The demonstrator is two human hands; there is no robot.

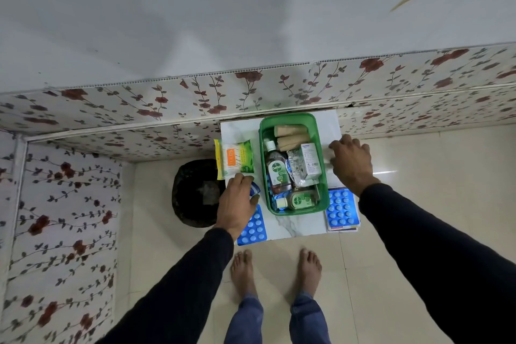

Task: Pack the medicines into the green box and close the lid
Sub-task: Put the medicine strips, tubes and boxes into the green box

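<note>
A small white table with a marble look stands against a wall with red flowers on it, and an open green plastic box sits in the middle of the table. Inside the box, at the far end, lie some tan rolls of bandage. Below them are a big brown Dettol bottle with a white cap, a crinkly silver foil pack and a tall white medicine carton. A small green Dettol bottle lies at the near end. The left hand is just left of the box, with its fingers curled around a small blue and white thing; what that thing is cannot be told. A blue sheet of white round pills lies on the table partly under that hand. A yellow and green pack of cotton buds lies on the far left of the table. The right hand is palm down just right of the box, fingers bent over something white; whether it has hold of it cannot be told. Another blue sheet of white round pills lies near that wrist, on top of some flat packs. A black bin stands on the floor left of the table, and two bare feet stand on the pale tiles
</note>
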